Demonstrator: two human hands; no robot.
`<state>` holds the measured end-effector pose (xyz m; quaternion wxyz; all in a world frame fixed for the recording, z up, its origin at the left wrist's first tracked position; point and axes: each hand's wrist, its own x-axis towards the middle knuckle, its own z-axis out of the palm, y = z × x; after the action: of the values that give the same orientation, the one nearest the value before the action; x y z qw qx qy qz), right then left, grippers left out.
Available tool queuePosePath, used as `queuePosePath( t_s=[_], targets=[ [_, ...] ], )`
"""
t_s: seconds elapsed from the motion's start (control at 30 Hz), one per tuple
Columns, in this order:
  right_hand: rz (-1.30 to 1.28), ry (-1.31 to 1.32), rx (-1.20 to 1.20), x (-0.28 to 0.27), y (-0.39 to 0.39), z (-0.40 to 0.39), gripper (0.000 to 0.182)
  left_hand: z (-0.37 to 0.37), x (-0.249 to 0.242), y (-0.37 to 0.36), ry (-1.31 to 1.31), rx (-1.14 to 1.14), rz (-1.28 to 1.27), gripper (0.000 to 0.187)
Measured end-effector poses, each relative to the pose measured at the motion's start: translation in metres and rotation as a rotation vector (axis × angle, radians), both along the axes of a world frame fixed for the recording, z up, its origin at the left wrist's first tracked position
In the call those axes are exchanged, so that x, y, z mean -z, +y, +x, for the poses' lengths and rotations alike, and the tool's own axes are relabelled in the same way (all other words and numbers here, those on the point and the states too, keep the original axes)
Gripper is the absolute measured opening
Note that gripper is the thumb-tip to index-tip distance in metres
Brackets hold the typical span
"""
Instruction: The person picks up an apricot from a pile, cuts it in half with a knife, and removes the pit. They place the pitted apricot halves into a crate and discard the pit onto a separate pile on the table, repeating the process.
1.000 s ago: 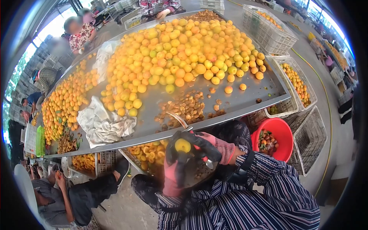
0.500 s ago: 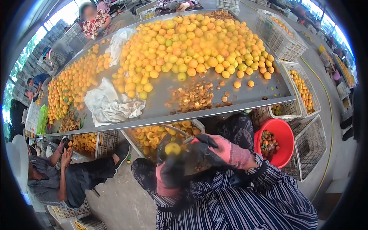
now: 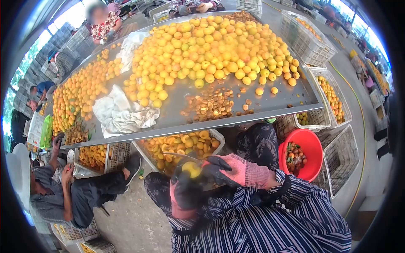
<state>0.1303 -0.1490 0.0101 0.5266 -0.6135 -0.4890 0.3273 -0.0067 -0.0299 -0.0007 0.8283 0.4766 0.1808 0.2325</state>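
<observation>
My left hand (image 3: 184,192), in a pink and black glove, has its fingers closed around a yellow apricot (image 3: 191,169). Close beside it, my right hand (image 3: 236,169), gloved alike, is closed on what looks like a knife (image 3: 179,155); its thin blade points left above the apricot, and the handle is hidden in the glove. Beneath the hands, between my knees, a crate holds cut apricot halves (image 3: 185,143). Past it, on the metal table (image 3: 253,99), lie a large heap of whole apricots (image 3: 202,50) and a small pile of brown pits (image 3: 213,104).
A red basin (image 3: 311,147) with pits and scraps stands at my right, beside a plastic crate (image 3: 344,156). White cloths (image 3: 122,114) lie on the table. A co-worker (image 3: 46,185) sits at my left; others are across the table. A yellow hose (image 3: 363,139) runs along the floor.
The apricot and the blade have come lower, and my right hand has moved slightly left towards the apricot. The co-worker at left has reached one hand up to the table edge.
</observation>
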Motion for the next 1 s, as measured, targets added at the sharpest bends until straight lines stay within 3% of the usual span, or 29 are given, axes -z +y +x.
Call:
queuePosePath(
  t_s=[0.1, 0.2, 0.3, 0.37, 0.4, 0.43, 0.47, 0.53, 0.57, 0.6, 0.67, 0.7, 1.0],
  targets=[
    [-0.022, 0.161, -0.042, -0.007, 0.002, 0.0, 0.036, 0.001, -0.006, 0.002, -0.064, 0.018, -0.225, 0.044],
    [0.018, -0.03, -0.055, -0.007, 0.005, 0.001, 0.042, 0.001, -0.008, 0.001, -0.075, -0.01, -0.199, 0.045],
    [-0.175, -0.238, -0.023, -0.009, 0.01, 0.006, 0.044, 0.012, -0.009, 0.001, 0.085, -0.062, -0.101, 0.046],
    [-0.408, -0.649, 0.049, -0.008, 0.013, 0.008, 0.042, 0.015, 0.01, 0.008, 0.122, -0.039, -0.077, 0.044],
    [-0.407, -0.647, 0.052, -0.01, 0.013, 0.011, 0.042, 0.013, 0.025, 0.011, 0.173, -0.018, -0.065, 0.042],
    [-0.438, -0.701, 0.154, -0.016, 0.014, 0.019, 0.041, 0.012, 0.028, 0.013, 0.01, -0.005, -0.206, 0.04],
    [-0.467, -0.754, 0.256, -0.019, 0.016, 0.024, 0.041, 0.01, 0.028, 0.015, 0.009, -0.006, -0.203, 0.04],
    [-0.333, -0.664, 0.489, -0.011, 0.01, 0.04, 0.04, 0.009, 0.023, 0.017, -0.069, -0.104, -0.234, 0.04],
    [-0.238, -0.567, 0.487, -0.007, 0.006, 0.043, 0.04, 0.007, 0.027, 0.02, -0.009, -0.145, -0.063, 0.043],
    [-0.236, -0.562, 0.48, -0.003, 0.005, 0.039, 0.04, 0.006, 0.024, 0.021, -0.003, -0.152, -0.061, 0.043],
    [-0.044, -0.23, 0.222, -0.001, 0.002, 0.028, 0.039, 0.01, 0.011, 0.018, -0.204, -0.141, -0.418, 0.048],
    [-0.006, -0.164, 0.153, -0.005, 0.0, 0.018, 0.039, 0.01, 0.008, 0.018, -0.243, -0.138, -0.438, 0.053],
    [-0.27, -0.178, -0.031, -0.003, 0.008, -0.012, 0.044, 0.001, 0.007, 0.021, -0.299, -0.041, -0.461, 0.058]
  ],
)
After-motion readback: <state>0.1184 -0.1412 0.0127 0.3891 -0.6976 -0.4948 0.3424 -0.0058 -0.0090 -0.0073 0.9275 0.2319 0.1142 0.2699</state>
